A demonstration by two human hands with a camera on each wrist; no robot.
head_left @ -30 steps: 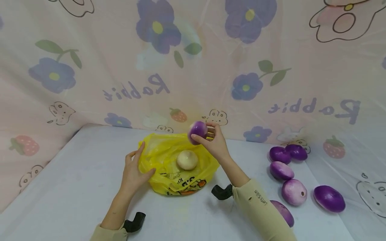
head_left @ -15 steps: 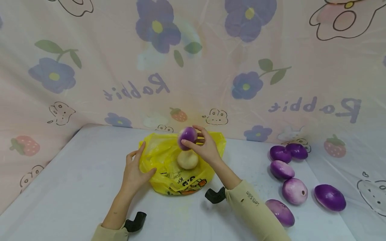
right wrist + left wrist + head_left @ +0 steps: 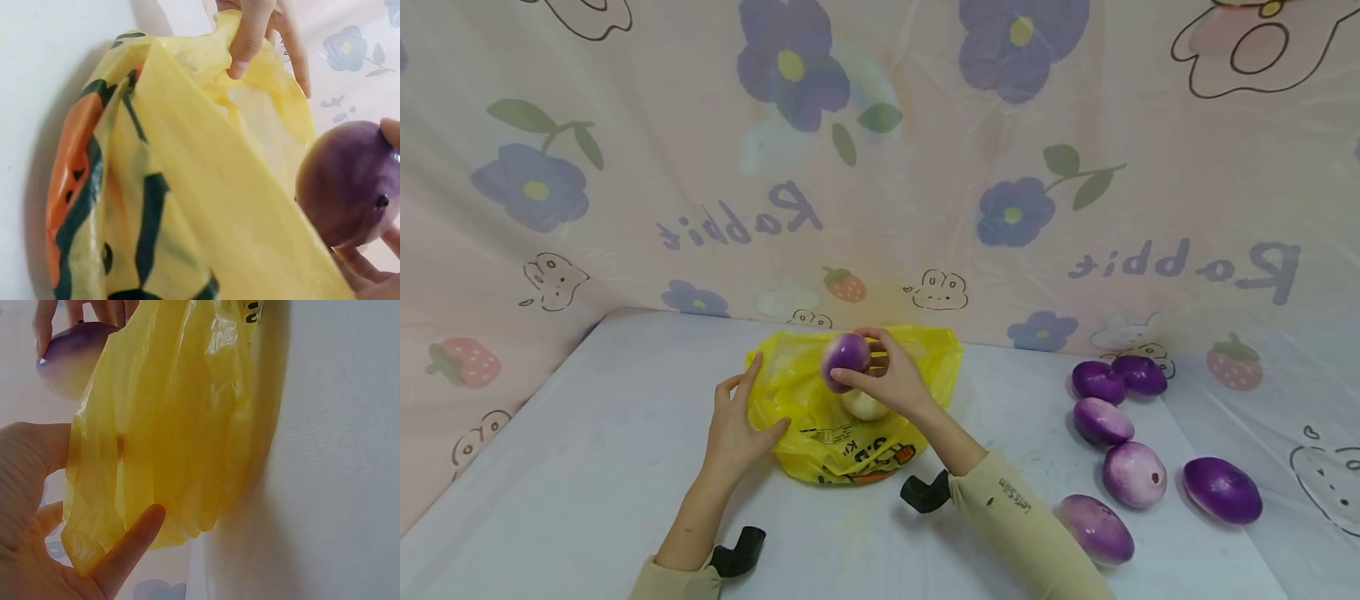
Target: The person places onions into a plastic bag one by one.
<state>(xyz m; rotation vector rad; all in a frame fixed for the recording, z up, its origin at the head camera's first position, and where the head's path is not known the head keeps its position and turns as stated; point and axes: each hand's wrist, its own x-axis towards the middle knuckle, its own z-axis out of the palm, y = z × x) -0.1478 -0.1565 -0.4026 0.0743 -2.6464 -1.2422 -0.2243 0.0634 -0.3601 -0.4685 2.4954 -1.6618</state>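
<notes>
My right hand [image 3: 891, 379] holds a glossy purple onion [image 3: 844, 362], pale at one end, between thumb and fingers over the mouth of a yellow plastic bag [image 3: 808, 454]. A dark stub shows on this onion [image 3: 350, 181] in the right wrist view. Inside the bag, a cream-coloured round thing [image 3: 863, 405] sits partly behind my right hand. My left hand [image 3: 737, 421] grips the bag's left rim and spreads the mouth. In the left wrist view, one finger [image 3: 134, 547] lies across the outside of the yellow film, with others behind it.
Several purple onions lie on the right of the white table [image 3: 617, 450]; the nearest onion [image 3: 1096, 529] is beside the right sleeve, and another onion [image 3: 1222, 492] lies farthest right. A patterned curtain [image 3: 880, 167] hangs behind. Black wrist mounts [image 3: 739, 552] stick out from both sleeves.
My right hand has carried the purple onion left and downward, from the bag's right back edge to over its middle, now partly covering the cream-coloured thing. The left hand stays in place.
</notes>
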